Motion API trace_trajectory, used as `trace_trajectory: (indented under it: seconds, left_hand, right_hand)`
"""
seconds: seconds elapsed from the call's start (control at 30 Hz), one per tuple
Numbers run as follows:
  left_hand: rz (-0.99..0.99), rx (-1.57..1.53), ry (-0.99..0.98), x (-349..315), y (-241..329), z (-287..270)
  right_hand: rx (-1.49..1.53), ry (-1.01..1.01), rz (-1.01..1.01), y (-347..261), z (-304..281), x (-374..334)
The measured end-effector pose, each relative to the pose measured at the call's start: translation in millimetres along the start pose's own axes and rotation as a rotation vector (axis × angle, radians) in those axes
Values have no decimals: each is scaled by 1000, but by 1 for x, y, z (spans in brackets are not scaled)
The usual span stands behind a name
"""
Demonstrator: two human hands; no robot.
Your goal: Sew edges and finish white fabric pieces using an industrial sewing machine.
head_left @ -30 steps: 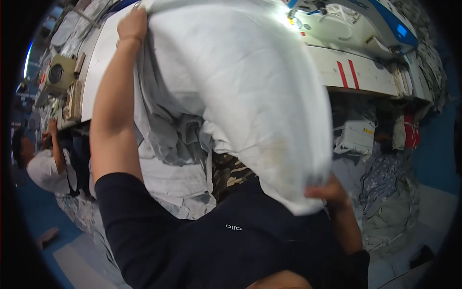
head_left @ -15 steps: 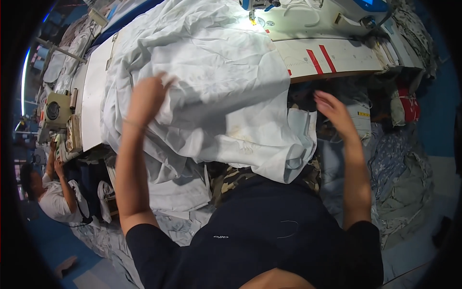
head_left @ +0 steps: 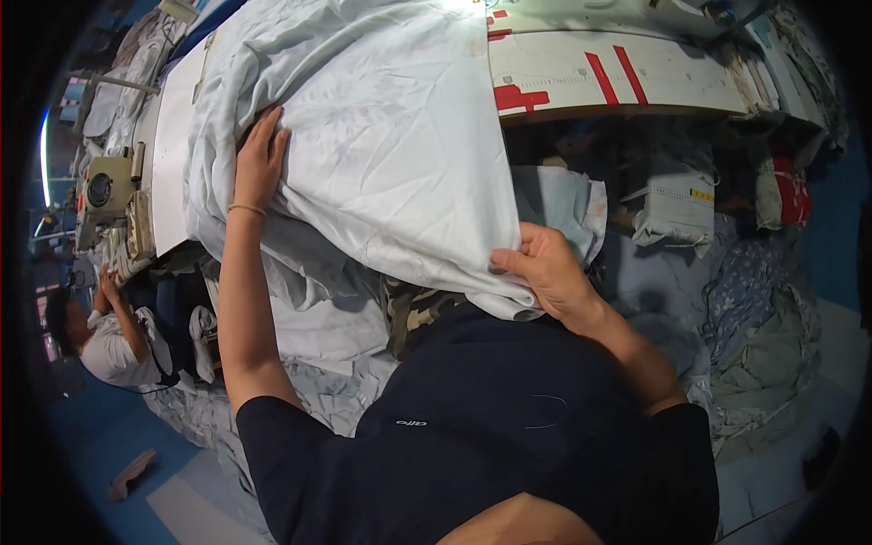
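A large white fabric sheet [head_left: 391, 136] with a faint pattern covers the sewing table and hangs over its front edge onto my lap. My left hand [head_left: 261, 162] lies flat on the cloth near its left side, fingers stretched. At the near right corner, my right hand [head_left: 549, 272] pinches the fabric's edge between thumb and fingers. The cloth's right edge runs straight from there up toward the lit sewing machine part [head_left: 468, 4], mostly cut off at the top.
Red tape strips [head_left: 607, 80] mark the white tabletop [head_left: 563, 64] on the right. Below hang folded cloth bundles [head_left: 672, 204]; fabric heaps [head_left: 754, 336] lie at right. At left, a person in a white shirt [head_left: 127, 345] works by another machine [head_left: 107, 195].
My left hand has come down onto the cloth. My right hand has moved down and left and taken the fabric's corner. The sheet's right edge has shifted left and straightened.
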State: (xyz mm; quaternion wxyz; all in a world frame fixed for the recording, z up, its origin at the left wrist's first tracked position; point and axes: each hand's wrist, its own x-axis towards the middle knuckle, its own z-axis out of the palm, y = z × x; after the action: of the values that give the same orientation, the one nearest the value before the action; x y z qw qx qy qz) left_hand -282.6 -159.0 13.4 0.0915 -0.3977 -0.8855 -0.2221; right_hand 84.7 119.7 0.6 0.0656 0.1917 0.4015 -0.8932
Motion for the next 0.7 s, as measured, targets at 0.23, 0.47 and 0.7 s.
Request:
trace_trajectory:
  seconds: [0.23,0.47,0.7]
  left_hand:
    - [27,22,1,3,12,2]
    - [64,163,22,11,37,-6]
    - [543,-215,-203,-22,247,10]
  right_hand:
    - [-39,93,-50,-2,-4,-19]
    - [-38,83,-84,5,-14,-38]
    - [-268,102,-59,19,-29,-50]
